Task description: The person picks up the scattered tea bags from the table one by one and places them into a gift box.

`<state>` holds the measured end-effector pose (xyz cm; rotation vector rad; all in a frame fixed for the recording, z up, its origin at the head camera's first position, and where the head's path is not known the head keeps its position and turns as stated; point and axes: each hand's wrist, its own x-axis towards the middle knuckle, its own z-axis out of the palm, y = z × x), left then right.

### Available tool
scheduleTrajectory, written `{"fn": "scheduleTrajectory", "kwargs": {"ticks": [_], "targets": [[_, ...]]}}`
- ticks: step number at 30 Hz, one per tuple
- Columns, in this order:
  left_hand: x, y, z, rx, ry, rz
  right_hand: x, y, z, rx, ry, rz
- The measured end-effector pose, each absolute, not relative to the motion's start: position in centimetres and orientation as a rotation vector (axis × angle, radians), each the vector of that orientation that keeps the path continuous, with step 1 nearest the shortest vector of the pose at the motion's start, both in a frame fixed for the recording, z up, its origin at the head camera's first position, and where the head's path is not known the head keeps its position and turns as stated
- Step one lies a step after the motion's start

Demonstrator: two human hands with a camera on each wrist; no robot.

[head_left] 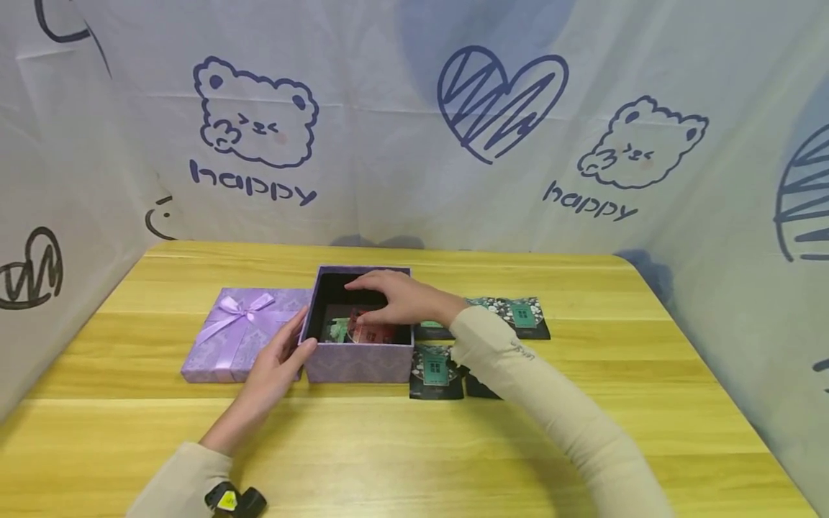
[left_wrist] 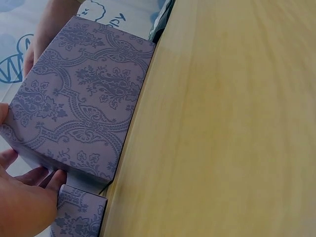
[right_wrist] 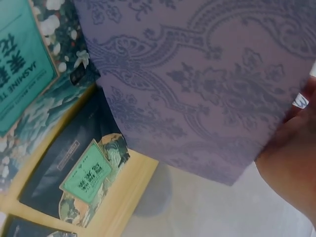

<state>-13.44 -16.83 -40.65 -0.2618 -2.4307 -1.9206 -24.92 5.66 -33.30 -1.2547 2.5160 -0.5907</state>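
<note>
Purple box (head_left: 358, 360) steadied by left hand (head_left: 280, 360); right hand (head_left: 395, 298) inside pinching red packet (head_left: 370, 332), head view only

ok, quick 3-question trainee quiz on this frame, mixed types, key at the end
1. True or false: the bow-topped lilac lid sits on the open lilac patterned cardboard box.
2. Which hand reaches inside the box? A) left hand B) right hand
3. Fill in: the dark tea sachets lie on the yellow wooden table beside the box's ____ side.

Key
1. False; it lies left of the box.
2. B; the right hand, while the left hand steadies the front corner.
3. right
</note>
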Motion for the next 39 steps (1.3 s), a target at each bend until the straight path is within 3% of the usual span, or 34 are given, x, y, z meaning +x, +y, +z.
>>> {"fn": "scheduleTrajectory", "kwargs": {"ticks": [18,39], "targets": [[-13.4,-16.8,-40.5,-0.262,-2.419,-1.929,-25.9,12.5,-32.0,-1.021,2.658,-0.917],[-13.5,-16.7,-40.8,-0.266,-2.408,-1.931,-26.3,22.0,-37.3,-0.724,2.68,-0.845]]}}
